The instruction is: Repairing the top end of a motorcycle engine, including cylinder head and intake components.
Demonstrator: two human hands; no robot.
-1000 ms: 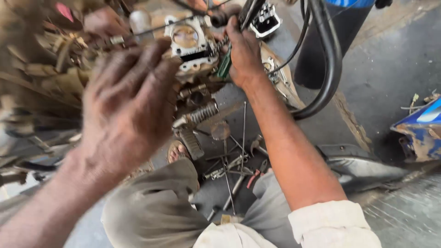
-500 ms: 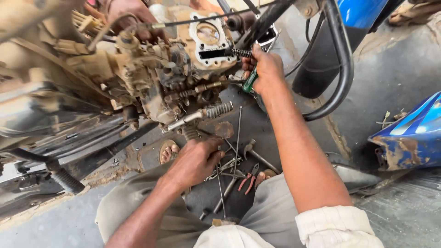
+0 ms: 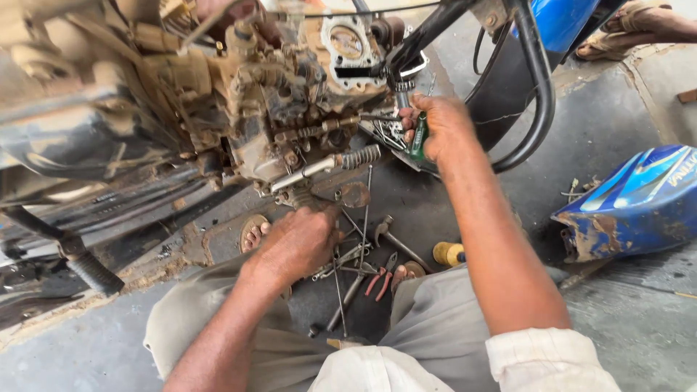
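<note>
Having dropped from up by the engine [image 3: 290, 109], the left hand [image 3: 298, 243] is now closing on scattered tools [image 3: 356, 265] while the right hand [image 3: 435, 127] is still gripping a green-handled screwdriver [image 3: 419, 138].

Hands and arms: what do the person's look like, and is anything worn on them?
Both hands are bare, with no gloves, rings or watch showing. The left hand and the right hand look smudged with grease and dirt, and both forearms are uncovered. On the right arm a pale cream sleeve is rolled up above the elbow. The left arm shows no sleeve in this view.
</note>
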